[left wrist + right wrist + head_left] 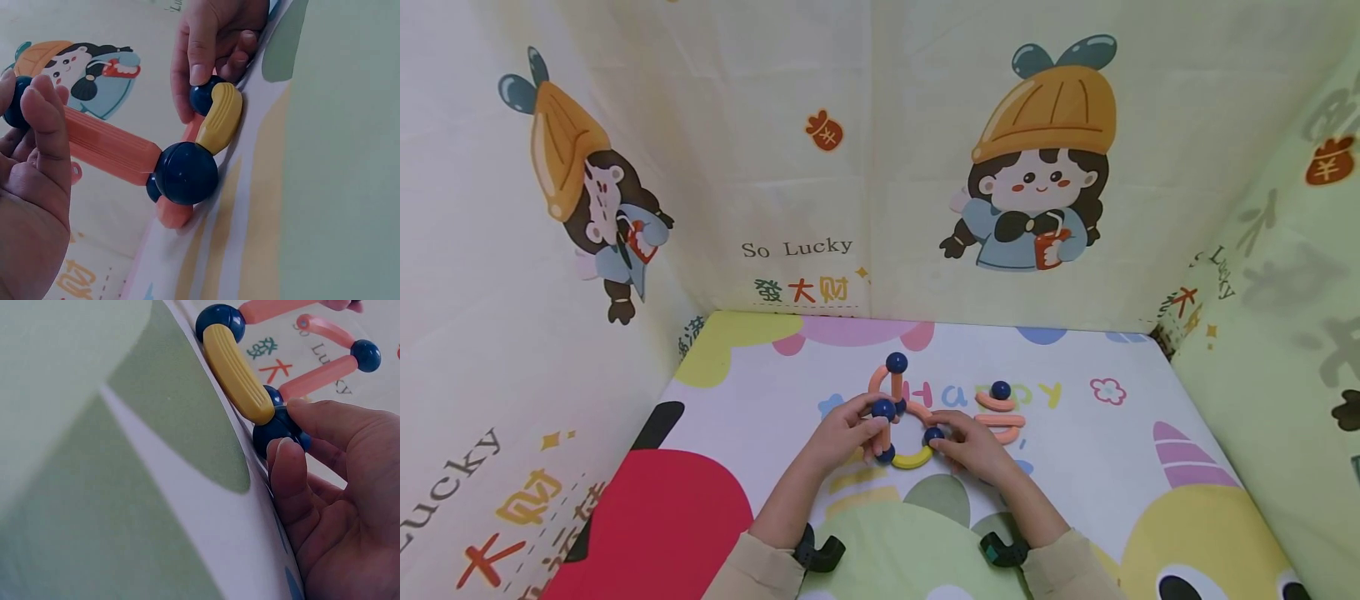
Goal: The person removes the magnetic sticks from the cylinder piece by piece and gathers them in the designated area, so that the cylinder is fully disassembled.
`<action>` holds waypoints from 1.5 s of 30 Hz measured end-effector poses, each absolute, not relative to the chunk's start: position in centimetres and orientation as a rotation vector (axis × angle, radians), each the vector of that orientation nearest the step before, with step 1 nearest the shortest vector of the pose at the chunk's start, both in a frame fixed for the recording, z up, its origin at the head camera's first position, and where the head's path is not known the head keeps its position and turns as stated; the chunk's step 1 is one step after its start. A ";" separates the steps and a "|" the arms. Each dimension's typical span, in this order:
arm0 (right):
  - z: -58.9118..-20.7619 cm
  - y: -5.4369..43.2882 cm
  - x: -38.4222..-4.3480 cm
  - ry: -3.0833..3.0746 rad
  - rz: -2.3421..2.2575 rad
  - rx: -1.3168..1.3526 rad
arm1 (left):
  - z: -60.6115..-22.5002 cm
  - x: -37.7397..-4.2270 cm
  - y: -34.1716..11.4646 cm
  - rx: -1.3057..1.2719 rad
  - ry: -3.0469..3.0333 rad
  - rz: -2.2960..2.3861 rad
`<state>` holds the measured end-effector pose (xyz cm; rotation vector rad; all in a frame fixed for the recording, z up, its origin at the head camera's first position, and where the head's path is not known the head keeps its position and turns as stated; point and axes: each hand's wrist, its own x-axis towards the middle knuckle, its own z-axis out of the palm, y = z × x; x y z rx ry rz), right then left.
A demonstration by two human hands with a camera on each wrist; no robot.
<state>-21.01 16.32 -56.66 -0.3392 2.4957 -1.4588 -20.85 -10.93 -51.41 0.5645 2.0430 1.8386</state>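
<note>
A toy structure of dark blue balls joined by pink and yellow rods stands mid-table in the head view. My left hand (838, 435) pinches the blue ball (883, 409) on top of an upright pink rod (112, 147). Below that rod, a lower blue ball (187, 173) joins a curved yellow rod (913, 459). At the yellow rod's other end, thumb and finger of my right hand (983, 446) grip another blue ball (277, 432). Behind, a second upright pink rod (897, 386) carries a blue ball (897, 362), with a curved pink rod (877, 379) beside it.
Right of the structure lie a loose blue ball (1001, 389), curved pink rods (995, 404) and a straight pink rod (1000, 421). The table has a printed cover (1075, 467). Printed cloth walls (910, 167) enclose its back and sides.
</note>
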 end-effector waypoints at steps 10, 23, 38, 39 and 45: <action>-56.5 16.3 -21.0 2.507 -1.442 -0.312 | -51.6 -21.2 -11.0 0.510 2.066 1.803; -56.7 16.3 -21.1 2.507 -1.441 -0.355 | -49.8 -21.6 -11.2 0.397 2.159 1.814; -56.1 16.2 -20.8 2.524 -1.435 -0.342 | -50.8 -24.8 -14.4 0.181 2.519 1.758; -56.2 16.2 -20.8 2.524 -1.436 -0.346 | -51.1 -25.1 -14.6 0.155 2.516 1.764; -56.2 16.3 -20.9 2.509 -1.456 -0.355 | -52.6 -26.6 -15.2 0.012 2.553 1.714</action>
